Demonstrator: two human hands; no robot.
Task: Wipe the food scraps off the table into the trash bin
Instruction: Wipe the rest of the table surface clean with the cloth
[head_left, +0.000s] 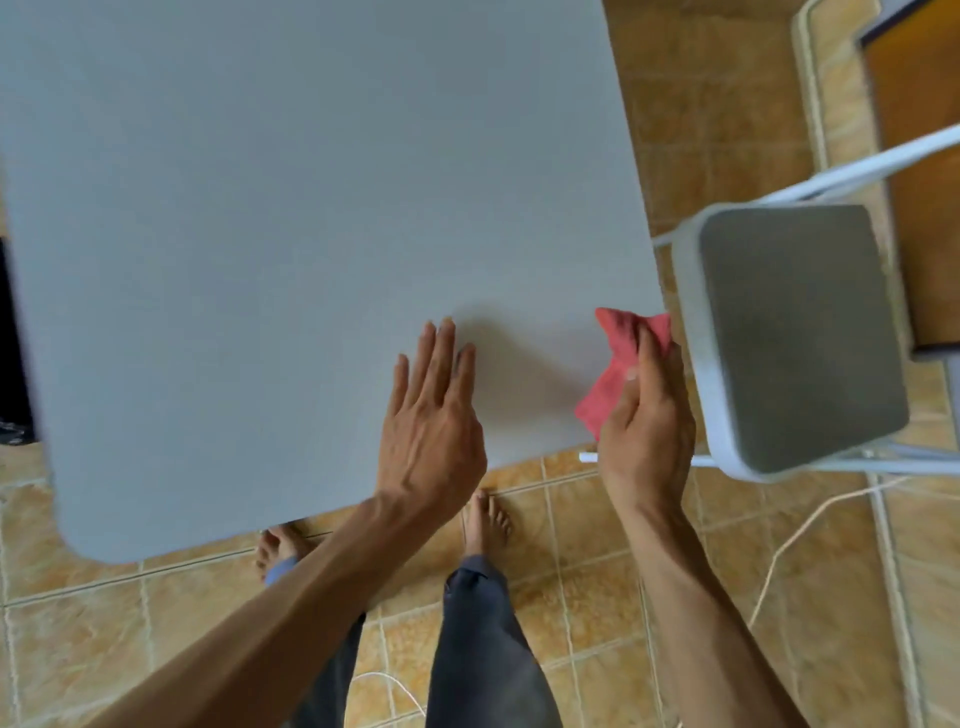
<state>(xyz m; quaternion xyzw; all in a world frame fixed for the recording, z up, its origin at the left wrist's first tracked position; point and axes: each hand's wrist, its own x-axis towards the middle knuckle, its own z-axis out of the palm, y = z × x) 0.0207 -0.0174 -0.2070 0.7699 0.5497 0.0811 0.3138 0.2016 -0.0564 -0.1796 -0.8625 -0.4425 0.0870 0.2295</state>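
A grey table (291, 218) fills the upper left of the head view; no food scraps show on its surface. My right hand (647, 415) grips a crumpled pink cloth (618, 358) at the table's near right corner. My left hand (434, 410) lies flat on the tabletop near the front edge, fingers stretched out and holding nothing. No trash bin is in view.
A grey folding chair (795, 332) with a white metal frame stands just right of the table's corner. A wooden piece of furniture (914, 156) is at the far right. White cables (789, 540) run over the tiled floor. My bare feet stand below the table edge.
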